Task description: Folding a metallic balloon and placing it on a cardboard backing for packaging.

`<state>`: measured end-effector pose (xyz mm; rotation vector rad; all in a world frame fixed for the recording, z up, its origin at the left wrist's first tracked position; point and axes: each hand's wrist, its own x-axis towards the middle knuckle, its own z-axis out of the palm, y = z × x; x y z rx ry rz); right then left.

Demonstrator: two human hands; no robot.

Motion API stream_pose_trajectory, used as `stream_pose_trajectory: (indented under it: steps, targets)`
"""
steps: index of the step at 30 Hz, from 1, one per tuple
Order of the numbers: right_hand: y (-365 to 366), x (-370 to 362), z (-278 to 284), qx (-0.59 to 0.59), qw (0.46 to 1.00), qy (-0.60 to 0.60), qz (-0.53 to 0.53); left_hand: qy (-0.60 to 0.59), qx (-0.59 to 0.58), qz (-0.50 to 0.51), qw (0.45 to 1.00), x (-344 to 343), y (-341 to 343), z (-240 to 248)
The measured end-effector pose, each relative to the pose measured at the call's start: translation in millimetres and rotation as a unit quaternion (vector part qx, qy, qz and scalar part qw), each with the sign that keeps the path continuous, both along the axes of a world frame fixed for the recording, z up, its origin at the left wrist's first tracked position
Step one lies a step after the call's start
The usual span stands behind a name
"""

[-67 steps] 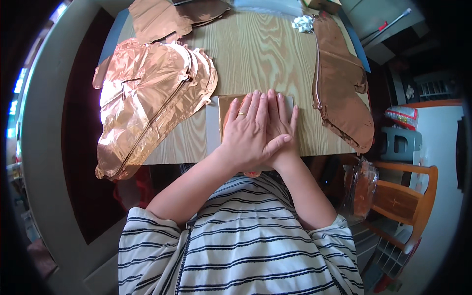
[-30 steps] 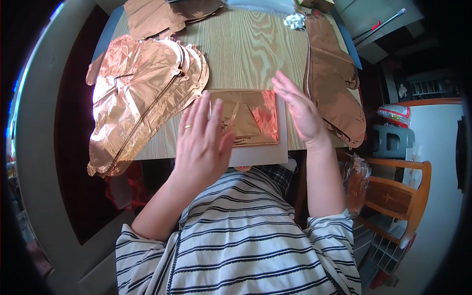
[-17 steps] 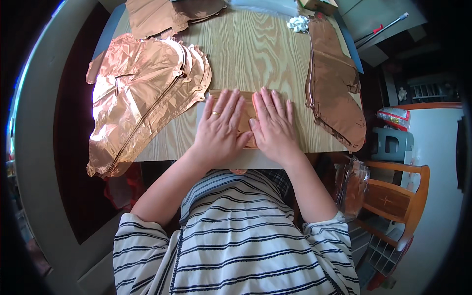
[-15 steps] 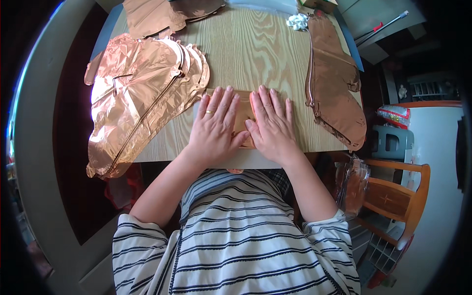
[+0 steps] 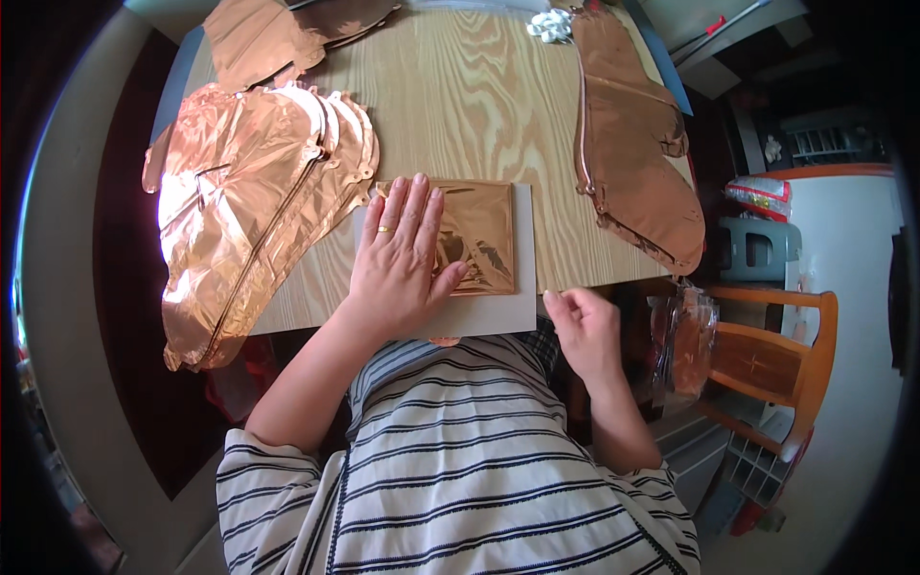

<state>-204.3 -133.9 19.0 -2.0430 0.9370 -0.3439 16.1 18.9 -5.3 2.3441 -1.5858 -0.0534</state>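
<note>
A folded copper-coloured foil balloon lies flat as a neat rectangle on a grey card at the table's near edge. My left hand rests flat on the left part of the foil, fingers stretched out, thumb toward the middle; it hides what is beneath. To the right of the card, just off the table edge, my right hand hangs with its fingers curled in. Nothing shows between them.
Stacked copper foil balloons spread over the table's left side. More foil lies behind them. Other foil balloons lie along the right edge, with a white ribbon bunch near their top. A wooden chair with a clear bag stands at right.
My right hand has lifted off the foil and moved right and toward me, its fingers curling. The left hand stays flat on the foil. The whole view has shifted slightly.
</note>
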Motion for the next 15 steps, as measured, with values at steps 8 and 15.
stream_pose_trajectory:
  steps: [8, 15]
  targets:
    - [22.2, 3.4, -16.8, 0.425, 0.901, -0.076, -0.053, 0.098, 0.013, -0.019, 0.995, 1.4, 0.8, 17.7]
    - [17.1, 2.5, -14.1, 0.487, 0.867, -0.102, -0.04, 0.055, 0.008, -0.002, 0.998, -2.6, -8.2, 29.8]
